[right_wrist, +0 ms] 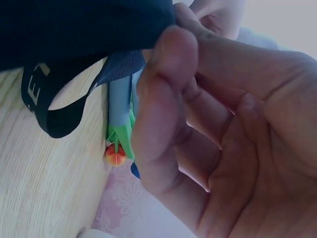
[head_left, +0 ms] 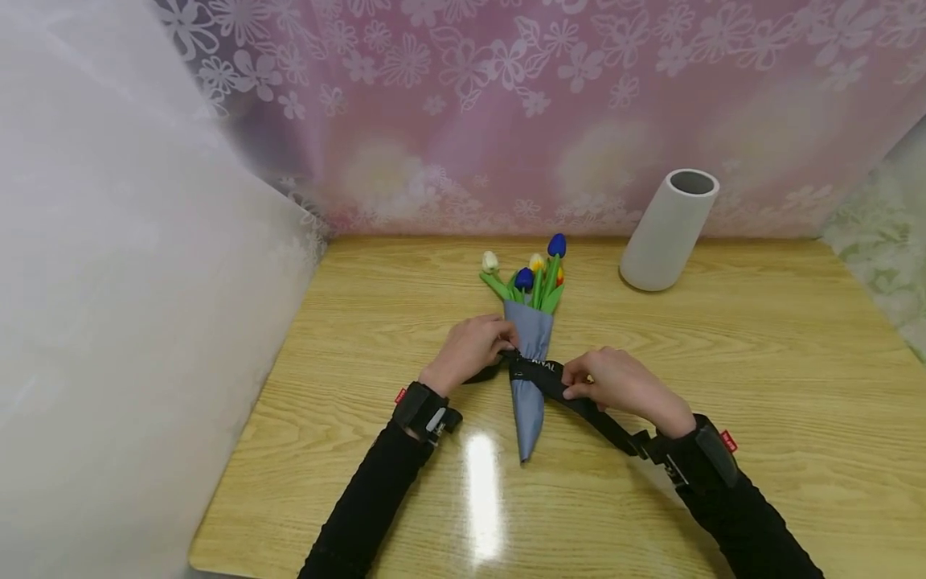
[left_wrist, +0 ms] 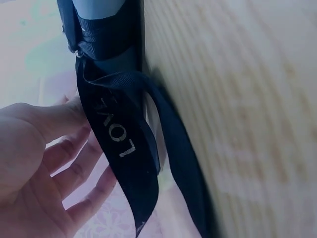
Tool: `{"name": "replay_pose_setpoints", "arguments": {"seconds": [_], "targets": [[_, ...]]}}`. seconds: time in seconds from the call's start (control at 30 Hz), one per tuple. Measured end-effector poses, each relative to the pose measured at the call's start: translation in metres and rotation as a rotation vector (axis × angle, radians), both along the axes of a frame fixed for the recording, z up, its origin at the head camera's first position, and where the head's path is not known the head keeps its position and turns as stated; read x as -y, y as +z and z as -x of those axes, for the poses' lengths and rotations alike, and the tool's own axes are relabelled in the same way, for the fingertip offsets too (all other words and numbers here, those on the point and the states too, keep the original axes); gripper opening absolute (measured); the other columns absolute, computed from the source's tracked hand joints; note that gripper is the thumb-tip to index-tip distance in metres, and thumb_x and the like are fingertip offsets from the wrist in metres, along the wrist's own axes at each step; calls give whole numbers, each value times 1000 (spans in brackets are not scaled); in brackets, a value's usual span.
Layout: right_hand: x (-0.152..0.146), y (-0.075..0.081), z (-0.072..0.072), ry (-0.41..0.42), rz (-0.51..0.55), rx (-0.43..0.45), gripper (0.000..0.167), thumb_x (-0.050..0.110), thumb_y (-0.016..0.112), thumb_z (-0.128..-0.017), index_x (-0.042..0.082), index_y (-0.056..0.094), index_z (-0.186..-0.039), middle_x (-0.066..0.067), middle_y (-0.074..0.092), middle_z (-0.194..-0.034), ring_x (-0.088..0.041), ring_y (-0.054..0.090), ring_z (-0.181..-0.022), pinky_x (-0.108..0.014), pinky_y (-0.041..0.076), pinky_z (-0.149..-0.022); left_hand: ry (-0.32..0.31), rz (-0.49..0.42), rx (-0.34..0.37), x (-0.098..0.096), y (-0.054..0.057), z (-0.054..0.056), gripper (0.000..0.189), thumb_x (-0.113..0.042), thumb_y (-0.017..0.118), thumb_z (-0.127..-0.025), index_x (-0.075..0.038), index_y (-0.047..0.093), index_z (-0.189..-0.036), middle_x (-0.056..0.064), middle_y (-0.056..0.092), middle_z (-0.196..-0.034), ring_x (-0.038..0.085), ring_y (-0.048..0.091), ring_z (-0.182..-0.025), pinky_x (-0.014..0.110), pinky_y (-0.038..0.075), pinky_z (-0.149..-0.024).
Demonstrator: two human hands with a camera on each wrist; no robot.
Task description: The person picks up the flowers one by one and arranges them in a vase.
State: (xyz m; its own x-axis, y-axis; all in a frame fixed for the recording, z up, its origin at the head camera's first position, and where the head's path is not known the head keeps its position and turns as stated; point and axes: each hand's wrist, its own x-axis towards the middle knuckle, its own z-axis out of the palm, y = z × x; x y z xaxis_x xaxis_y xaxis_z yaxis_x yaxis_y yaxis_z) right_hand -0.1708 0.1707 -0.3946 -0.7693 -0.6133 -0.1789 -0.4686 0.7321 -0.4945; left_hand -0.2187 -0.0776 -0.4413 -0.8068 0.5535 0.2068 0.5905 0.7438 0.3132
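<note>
A bouquet of tulips [head_left: 524, 279], white, blue, yellow and orange-red, lies on the table in a grey-blue wrapper [head_left: 529, 418]. Around its middle runs a black ribbon [head_left: 535, 371] with pale lettering; "LOVE" is legible on the ribbon [left_wrist: 116, 129] in the left wrist view. My left hand [head_left: 473, 346] pinches the ribbon at the wrapper's left side, its fingertips partly hidden behind the band. On the other side my right hand [head_left: 625, 382] pinches a length of ribbon between thumb and forefinger. In the right wrist view the ribbon [right_wrist: 59, 119] loops below that hand [right_wrist: 218, 124].
A white vase [head_left: 661, 233] stands tilted-looking at the table's back right. The wooden table [head_left: 347, 322] meets a pink floral curtain [head_left: 448, 121] behind. White cloth [head_left: 130, 265] hangs along the left side.
</note>
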Motion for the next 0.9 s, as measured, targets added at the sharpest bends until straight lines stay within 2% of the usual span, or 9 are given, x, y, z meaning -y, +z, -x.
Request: {"name": "replay_pose_setpoints", "arguments": {"seconds": [0.4, 0.73, 0.9], "targets": [[-12, -1, 6, -23, -15, 18, 6, 17, 71, -96, 16, 72, -90, 10, 65, -70, -9, 51, -46, -26, 43, -52, 90, -16, 1, 16, 1, 7, 5, -19, 70, -98, -19, 75, -98, -4, 69, -94, 13, 66, -79, 30, 53, -65], [-21, -3, 13, -35, -34, 34, 8, 18, 70, -97, 11, 74, -99, 6, 68, -79, -11, 53, -48, -27, 45, -53, 106, -22, 18, 26, 6, 8, 6, -21, 69, -97, -19, 74, -95, -3, 69, -92, 14, 66, -78, 32, 54, -65], [-30, -3, 16, -50, -31, 70, 8, 17, 69, -97, 11, 74, -99, 5, 66, -77, -14, 53, -49, -27, 44, -52, 127, -13, 11, 31, 6, 10, 6, -22, 70, -97, -19, 75, -95, -3, 70, -93, 14, 67, -78, 32, 54, -65]]}}
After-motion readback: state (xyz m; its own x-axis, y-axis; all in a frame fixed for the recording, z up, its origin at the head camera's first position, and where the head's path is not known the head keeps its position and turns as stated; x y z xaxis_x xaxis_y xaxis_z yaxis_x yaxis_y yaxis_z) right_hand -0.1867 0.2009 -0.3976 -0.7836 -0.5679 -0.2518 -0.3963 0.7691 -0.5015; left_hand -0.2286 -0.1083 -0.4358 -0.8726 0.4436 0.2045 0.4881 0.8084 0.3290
